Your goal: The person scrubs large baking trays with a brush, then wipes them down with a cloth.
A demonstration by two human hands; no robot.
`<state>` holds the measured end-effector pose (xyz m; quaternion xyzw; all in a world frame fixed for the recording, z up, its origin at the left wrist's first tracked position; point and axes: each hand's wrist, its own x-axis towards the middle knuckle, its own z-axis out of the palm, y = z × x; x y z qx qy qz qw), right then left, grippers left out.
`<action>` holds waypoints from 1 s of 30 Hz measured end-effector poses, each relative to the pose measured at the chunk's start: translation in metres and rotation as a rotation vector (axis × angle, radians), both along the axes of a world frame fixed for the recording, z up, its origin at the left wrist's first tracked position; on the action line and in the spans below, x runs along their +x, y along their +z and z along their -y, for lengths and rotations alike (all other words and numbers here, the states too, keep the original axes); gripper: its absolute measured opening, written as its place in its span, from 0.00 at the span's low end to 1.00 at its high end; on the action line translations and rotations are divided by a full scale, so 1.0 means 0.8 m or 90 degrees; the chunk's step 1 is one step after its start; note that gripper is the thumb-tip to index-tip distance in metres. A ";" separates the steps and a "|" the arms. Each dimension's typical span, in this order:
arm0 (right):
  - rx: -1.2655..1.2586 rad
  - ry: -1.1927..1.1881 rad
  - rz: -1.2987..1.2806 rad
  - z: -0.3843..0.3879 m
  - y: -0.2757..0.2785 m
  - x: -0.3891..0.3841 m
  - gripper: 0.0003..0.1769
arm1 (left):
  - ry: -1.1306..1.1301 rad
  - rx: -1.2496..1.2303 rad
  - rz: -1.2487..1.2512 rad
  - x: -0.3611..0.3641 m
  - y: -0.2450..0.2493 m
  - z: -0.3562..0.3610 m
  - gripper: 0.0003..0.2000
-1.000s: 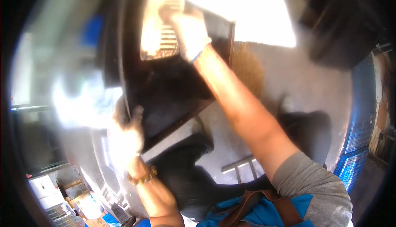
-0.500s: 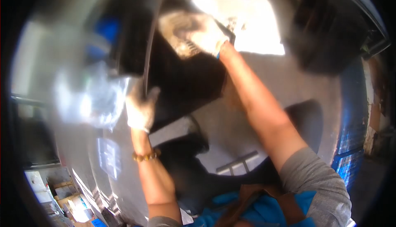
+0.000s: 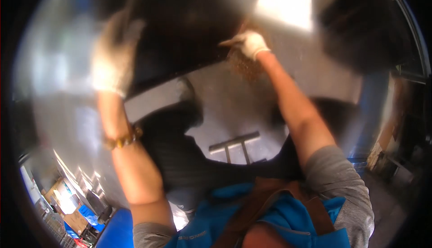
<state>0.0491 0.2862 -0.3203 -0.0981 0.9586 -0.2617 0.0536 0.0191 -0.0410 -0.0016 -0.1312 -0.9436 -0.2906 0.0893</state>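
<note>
Up ahead, the dark panel (image 3: pixel 180 31) slants up rightward.

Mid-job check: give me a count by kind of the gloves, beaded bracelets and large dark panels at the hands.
White gloves: 2
Beaded bracelet: 1
Large dark panel: 1
Total: 4

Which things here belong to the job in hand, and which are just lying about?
In the job:
- large, dark, flat panel
- white-gloved left hand, at its left edge
- white-gloved right hand, by its right end; contact unclear

Apparently just lying about:
- brown cardboard box
- pale grey, straight-barred frame, untouched
</note>
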 end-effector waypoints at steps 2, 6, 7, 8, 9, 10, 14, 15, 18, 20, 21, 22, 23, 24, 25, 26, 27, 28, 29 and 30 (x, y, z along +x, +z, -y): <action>-0.487 -0.094 0.128 -0.037 0.010 0.004 0.14 | 0.062 -0.061 0.007 0.007 0.006 -0.004 0.23; 0.115 -0.280 0.189 -0.083 -0.032 -0.045 0.25 | -0.057 -0.308 -0.161 -0.006 -0.008 0.019 0.22; 0.133 -0.280 0.194 -0.101 -0.060 -0.068 0.27 | -0.112 -0.421 -0.221 -0.009 -0.003 0.028 0.21; 0.150 -0.280 0.201 -0.111 -0.084 -0.080 0.30 | -0.149 -0.508 -0.265 -0.012 -0.002 0.034 0.21; 0.124 -0.345 0.239 -0.096 -0.037 -0.088 0.28 | -0.165 -0.568 -0.297 -0.013 -0.001 0.037 0.21; 0.127 -0.341 0.242 -0.102 -0.046 -0.097 0.28 | -0.195 -0.603 -0.322 -0.016 0.001 0.041 0.21; 0.054 -0.399 0.154 -0.119 -0.074 -0.140 0.27 | 0.005 -0.403 -0.107 0.000 0.002 0.016 0.23; -0.083 -0.461 0.134 -0.124 -0.084 -0.147 0.27 | 0.210 -0.226 -0.013 0.011 0.002 -0.017 0.24; 0.339 -0.339 0.132 -0.138 -0.088 -0.163 0.26 | 0.205 -0.267 -0.013 0.013 -0.005 0.010 0.22; 0.265 -0.339 0.232 -0.117 -0.037 -0.155 0.24 | 0.197 -0.307 -0.022 0.012 -0.006 0.037 0.21; 0.187 -0.342 0.327 -0.106 -0.016 -0.152 0.23 | 0.193 -0.328 -0.028 0.011 -0.006 0.046 0.20; 0.189 -0.338 0.329 -0.110 -0.054 -0.151 0.23 | 0.192 -0.337 -0.029 0.012 -0.004 0.049 0.20; 0.417 -0.082 0.256 -0.121 -0.121 -0.148 0.22 | 0.191 -0.346 -0.030 0.013 -0.002 0.051 0.20; 0.439 -0.024 0.264 -0.107 -0.116 -0.138 0.22 | 0.178 -0.335 -0.036 0.012 0.001 0.050 0.19; 0.458 0.035 0.269 -0.093 -0.109 -0.128 0.21 | 0.166 -0.324 -0.043 0.012 0.005 0.050 0.19; 0.278 -0.108 0.362 -0.041 -0.050 -0.096 0.22 | 0.155 -0.315 -0.050 0.011 0.008 0.050 0.18; 0.232 -0.149 0.376 -0.007 -0.029 -0.075 0.21 | 0.142 -0.307 -0.057 0.010 0.011 0.050 0.18; 0.184 -0.191 0.394 0.014 -0.019 -0.062 0.22 | 0.135 -0.306 -0.059 0.011 0.011 0.052 0.18; 0.174 -0.191 0.390 0.019 -0.051 -0.054 0.23 | 0.127 -0.305 -0.060 0.012 0.012 0.054 0.18; 0.149 -0.185 0.382 0.023 -0.092 -0.045 0.25 | 0.074 -0.373 -0.102 0.016 0.008 0.060 0.18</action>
